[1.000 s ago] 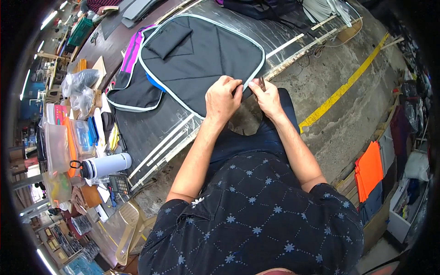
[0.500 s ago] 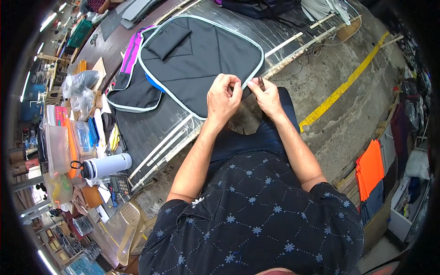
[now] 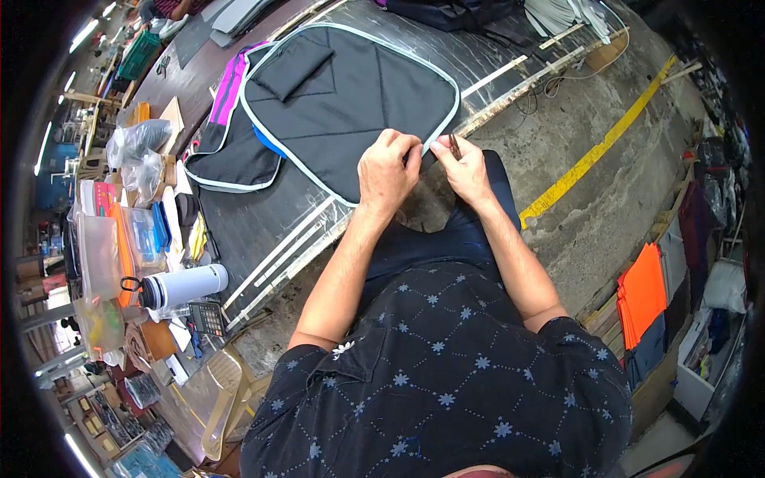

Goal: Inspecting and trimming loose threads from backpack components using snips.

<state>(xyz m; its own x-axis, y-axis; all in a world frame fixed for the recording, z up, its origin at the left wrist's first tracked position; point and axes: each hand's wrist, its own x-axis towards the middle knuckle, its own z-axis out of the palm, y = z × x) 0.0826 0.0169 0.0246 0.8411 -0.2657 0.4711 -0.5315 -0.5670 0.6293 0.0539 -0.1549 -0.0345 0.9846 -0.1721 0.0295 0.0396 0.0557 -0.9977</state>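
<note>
A black fabric panel with stitched lines and pale grey edge binding lies across the table's near edge. At its near right corner, my right hand is closed, thumb and fingertip pinched at the binding. Small dark thread snips are tucked in that same hand, their tips pointing up. Just left of it, my left hand is closed in a pinch over the panel's edge; what its fingers hold is too small to make out. A folded black piece rests on the panel. Partly beneath lies another black piece with a purple strip.
The dark table stretches left and away. On its left side are a white bottle, a calculator and plastic boxes. Black bags sit at the far side. A yellow line crosses the floor at right.
My left hand has turned slightly, its fingers shifting a little at the panel's edge. The right hand stays nearly still with the snips in it.
</note>
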